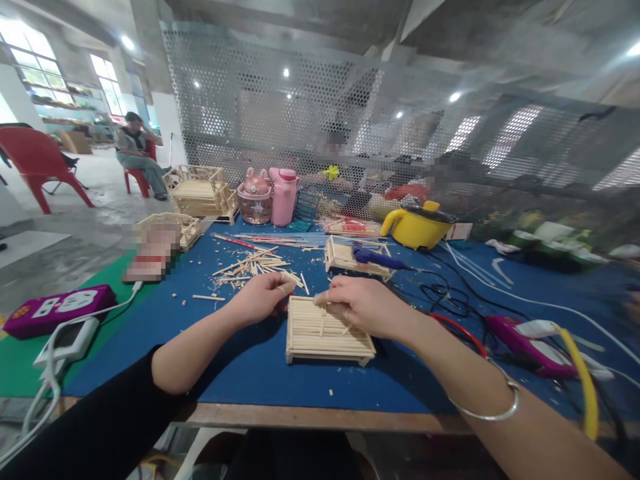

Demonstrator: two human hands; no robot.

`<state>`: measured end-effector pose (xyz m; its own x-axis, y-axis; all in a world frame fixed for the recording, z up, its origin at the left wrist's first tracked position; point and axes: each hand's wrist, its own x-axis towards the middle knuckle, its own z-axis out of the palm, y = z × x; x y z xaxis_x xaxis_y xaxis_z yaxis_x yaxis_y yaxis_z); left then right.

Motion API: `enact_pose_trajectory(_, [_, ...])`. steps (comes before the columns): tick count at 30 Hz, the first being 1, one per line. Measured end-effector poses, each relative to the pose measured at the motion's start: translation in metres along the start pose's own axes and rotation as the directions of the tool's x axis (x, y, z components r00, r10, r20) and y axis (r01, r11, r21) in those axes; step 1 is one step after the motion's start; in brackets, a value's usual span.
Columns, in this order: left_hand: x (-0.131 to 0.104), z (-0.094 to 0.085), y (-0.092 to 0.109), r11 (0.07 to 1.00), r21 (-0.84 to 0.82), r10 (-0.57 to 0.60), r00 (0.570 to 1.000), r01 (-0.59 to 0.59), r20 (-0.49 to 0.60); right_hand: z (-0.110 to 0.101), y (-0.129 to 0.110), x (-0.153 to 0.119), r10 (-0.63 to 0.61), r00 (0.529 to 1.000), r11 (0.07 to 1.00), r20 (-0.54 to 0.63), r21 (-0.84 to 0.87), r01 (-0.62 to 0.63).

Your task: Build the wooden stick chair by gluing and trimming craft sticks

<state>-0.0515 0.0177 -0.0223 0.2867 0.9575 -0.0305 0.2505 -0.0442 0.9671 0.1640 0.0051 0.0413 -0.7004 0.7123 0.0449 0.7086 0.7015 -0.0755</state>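
Note:
A small slatted platform of wooden sticks (325,337) stands on short legs on the blue table mat (240,383). My right hand (355,303) is at its back right, fingers bent and closed at a thin stick above the slats. At the back left corner of the platform is my left hand (265,297), thumb and fingers pinched together; what they hold is too small to name. Loose sticks (250,267) lie in a pile just beyond my left hand. A blue glue gun (377,257) rests on another stick frame (337,255) behind my right hand.
Stick furniture (200,190), a pink jug (283,197) and a yellow pot (420,227) stand along the back by a perforated metal screen (300,107). Cables (440,287) run at the right. Purple boxes (60,310) lie at both sides. A person (140,157) sits far left.

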Motion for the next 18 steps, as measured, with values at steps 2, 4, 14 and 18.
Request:
enact_pose_trajectory(2, [0.0, 0.0, 0.0, 1.0, 0.019, 0.017, 1.0, -0.017, -0.005, -0.001, 0.001, 0.005, -0.005, 0.999, 1.0, 0.036, -0.005, 0.005])
enact_pose_trajectory(4, [-0.001, 0.0, 0.001, 0.999, 0.04, 0.031, 0.999, -0.03, -0.011, -0.003, 0.003, 0.008, -0.025, 0.998, 1.0, 0.059, 0.015, 0.024])
enact_pose_trajectory(14, [0.0, 0.0, -0.002, 0.996, 0.074, 0.054, 0.998, -0.054, -0.009, -0.015, 0.006, 0.02, -0.021, 0.97, 0.996, 0.243, 0.089, -0.001])
enact_pose_trajectory(18, [0.003, 0.001, -0.006, 0.999, 0.011, 0.05, 0.999, -0.05, 0.003, -0.017, 0.009, 0.023, -0.03, 0.963, 0.99, 0.268, 0.141, -0.009])
